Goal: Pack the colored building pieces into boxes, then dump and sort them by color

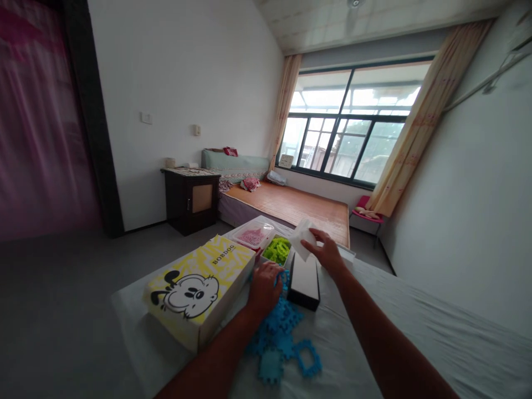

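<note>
My right hand [326, 249] pinches a thin white piece [302, 238], paper or plastic, I cannot tell which. It is raised above the far end of a long black-edged box [304, 280] with a white inside or top. My left hand [266, 285] is curled with a blue notched toy tile [285, 279] at its thumb and fingers. More blue interlocking tiles [282, 332] lie in a loose pile on the cloth below it. Beyond my left hand, a white box holds bright green pieces [277, 250].
A yellow and white box [199, 288] with a cartoon dog stands at the left of the cloth-covered table [386, 338]. Behind it is a clear-lidded container [253, 235] with pink contents. Further off are a bed [299, 205], a dark cabinet [191, 202] and a pink chair [366, 208].
</note>
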Tool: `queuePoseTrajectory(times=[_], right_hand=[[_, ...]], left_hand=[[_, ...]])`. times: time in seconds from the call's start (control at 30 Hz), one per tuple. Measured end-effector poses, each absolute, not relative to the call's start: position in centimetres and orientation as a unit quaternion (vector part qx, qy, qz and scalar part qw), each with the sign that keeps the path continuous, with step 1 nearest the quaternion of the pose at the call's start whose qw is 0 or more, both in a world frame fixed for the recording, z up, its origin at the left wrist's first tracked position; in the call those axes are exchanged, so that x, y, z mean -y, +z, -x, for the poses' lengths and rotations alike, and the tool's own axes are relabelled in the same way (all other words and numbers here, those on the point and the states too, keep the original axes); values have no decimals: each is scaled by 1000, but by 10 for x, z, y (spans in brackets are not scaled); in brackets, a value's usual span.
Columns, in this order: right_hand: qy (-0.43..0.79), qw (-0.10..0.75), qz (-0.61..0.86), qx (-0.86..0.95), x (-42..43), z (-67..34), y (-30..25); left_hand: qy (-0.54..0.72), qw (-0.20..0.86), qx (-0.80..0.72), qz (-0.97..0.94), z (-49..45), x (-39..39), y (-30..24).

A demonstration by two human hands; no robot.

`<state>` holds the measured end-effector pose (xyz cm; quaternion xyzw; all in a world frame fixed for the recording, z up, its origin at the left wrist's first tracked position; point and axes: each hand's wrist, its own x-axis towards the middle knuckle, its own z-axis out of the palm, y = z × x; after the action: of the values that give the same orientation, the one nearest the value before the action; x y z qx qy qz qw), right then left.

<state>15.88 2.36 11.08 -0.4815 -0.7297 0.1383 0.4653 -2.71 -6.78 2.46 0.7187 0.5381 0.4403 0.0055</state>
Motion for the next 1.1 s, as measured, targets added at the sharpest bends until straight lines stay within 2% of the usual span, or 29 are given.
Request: queuePoseTrajectory(times=[0.13,0.23,0.33,0.57,0.7,0.8,1.1], right_hand=[[180,531,520,645,39,-226,108],[197,545,557,596,85,-267,94],[213,546,581,564,119,-295,80],[214,564,599,527,152,-320,54],[228,564,614,504,153,-329,37],[237,564,618,494,150,-329,28],[243,561,589,528,145,-321,12]], left_hand=[[323,-4,-510,-797,17,67,28],[206,-5,-518,-830,8,56,36],[141,-9,-524,-840,-8,44,41],[135,-33,-514,-846,-58,40,45],[153,-68,-617,-769,-27,34,64],[114,-75,-672,-727,14,24,78],[30,-64,-698,-712,36,5,92]])
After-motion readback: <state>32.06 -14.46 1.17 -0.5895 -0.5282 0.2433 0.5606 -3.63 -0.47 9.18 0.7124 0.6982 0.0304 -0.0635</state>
